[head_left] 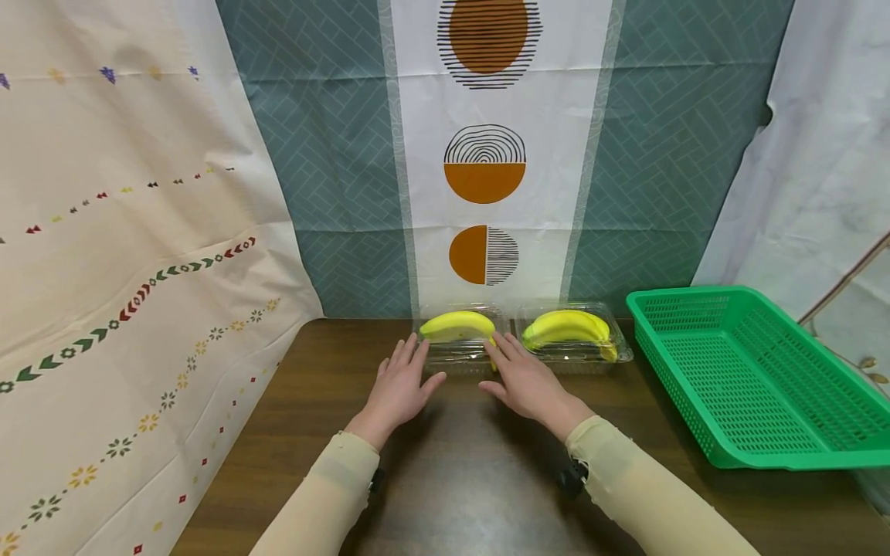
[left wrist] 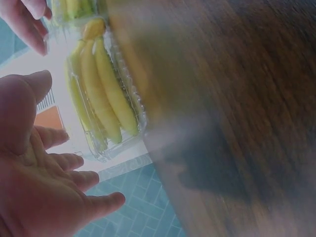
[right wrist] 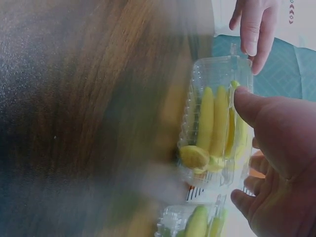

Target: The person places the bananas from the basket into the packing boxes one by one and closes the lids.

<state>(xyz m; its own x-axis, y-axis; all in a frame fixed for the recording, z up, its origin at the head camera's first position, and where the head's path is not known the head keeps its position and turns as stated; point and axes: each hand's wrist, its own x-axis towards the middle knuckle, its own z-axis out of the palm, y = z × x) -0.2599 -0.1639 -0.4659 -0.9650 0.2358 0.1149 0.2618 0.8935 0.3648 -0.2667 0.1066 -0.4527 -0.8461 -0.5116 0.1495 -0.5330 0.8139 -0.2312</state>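
Note:
Two clear plastic clamshell boxes stand side by side at the back of the table. Yellow bananas [head_left: 459, 320] lie inside the left box [head_left: 452, 358], and more bananas [head_left: 566, 324] lie in the right box [head_left: 623, 354]. My left hand [head_left: 396, 386] reaches to the left box's left end, fingers extended and apart. At that box's other end is my right hand [head_left: 527, 380], also with extended fingers, near the gap between the boxes. Both wrist views show bananas [left wrist: 96, 89] through the clear plastic, palms facing the box. Whether the fingertips touch it, I cannot tell.
A green plastic basket [head_left: 670, 390] with perforated walls stands on the right of the brown wooden table [head_left: 459, 479]. Patterned cloth [head_left: 348, 154] hangs right behind the boxes. Pale embroidered cloth [head_left: 139, 324] borders the left side.

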